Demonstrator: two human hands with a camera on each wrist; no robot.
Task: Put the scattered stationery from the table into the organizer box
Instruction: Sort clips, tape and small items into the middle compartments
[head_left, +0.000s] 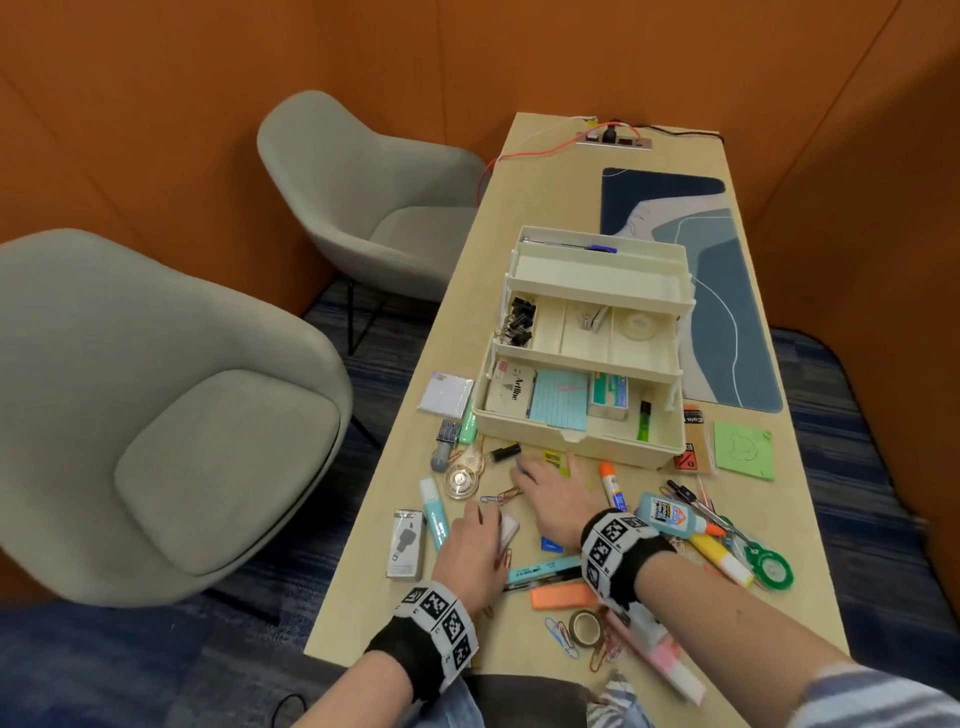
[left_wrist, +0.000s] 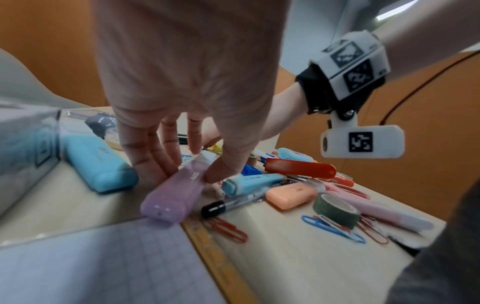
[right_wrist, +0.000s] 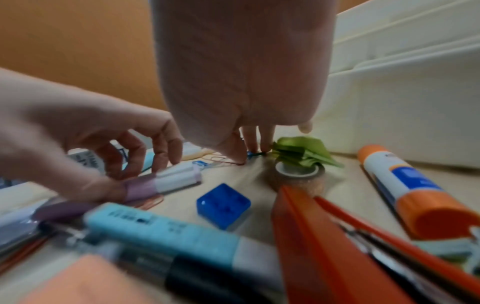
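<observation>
Orange-walled booth, two grey chairs (head_left: 171, 415) beside a light wood table (head_left: 530, 187) that is littered with stationery. A cream organizer box (head_left: 582, 395) is stood open mid-table, tiers fanned out: black binder clips (head_left: 519, 322) are seen in the left middle-tier compartment, a blue index card pad (head_left: 560, 399) and a green lighter (head_left: 644, 421) in the bottom tier.

The left hand (head_left: 475, 545) is lowered near the front-left of the table; a lilac correction-tape case (left_wrist: 176, 193) is pinched between thumb and fingers (left_wrist: 145, 156), the case lying on the table.

The right hand (head_left: 556, 496) is laid palm-down just in front of the box, fingers pointed down onto the tabletop at a small paper clip (right_wrist: 253, 154); whether it is actually gripped cannot be told, as the wrist view is blurred. A green paper wad (right_wrist: 303, 154) lies just beside those fingertips.

A glue stick (head_left: 610, 486), a blue glue bottle (head_left: 665, 512), a teal highlighter (head_left: 540, 568), an orange eraser (head_left: 563, 596) and a washi tape roll (head_left: 584, 626) are scattered near the right wrist.
</observation>
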